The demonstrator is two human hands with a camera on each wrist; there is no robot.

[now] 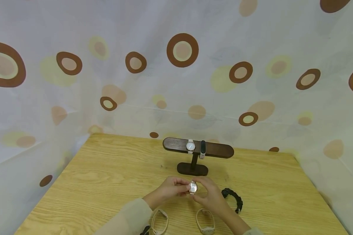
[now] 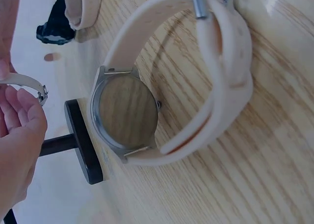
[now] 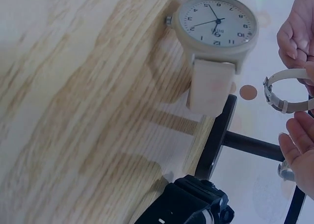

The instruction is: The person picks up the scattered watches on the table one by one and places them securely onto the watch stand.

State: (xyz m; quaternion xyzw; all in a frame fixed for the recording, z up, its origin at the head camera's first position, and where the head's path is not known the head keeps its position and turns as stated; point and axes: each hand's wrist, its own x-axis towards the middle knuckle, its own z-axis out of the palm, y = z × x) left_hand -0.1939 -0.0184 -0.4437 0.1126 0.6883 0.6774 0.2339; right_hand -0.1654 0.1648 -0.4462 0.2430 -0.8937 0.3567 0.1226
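Both hands hold a wristwatch with a round silvery face and a white strap, just in front of the dark watch stand. My left hand pinches it from the left, its thumb by the face. On the other side, my right hand grips it between index finger at the top and thumb at the bottom. The strap forms a loop with its buckle showing in the right wrist view. On the stand's bar sit a white-strapped watch and a dark-screened fitness band.
Nearer me on the wooden table lie a pale-strapped watch at left and another pale watch at right. A black watch is right of the right hand. Part of a black object shows at the bottom edge.
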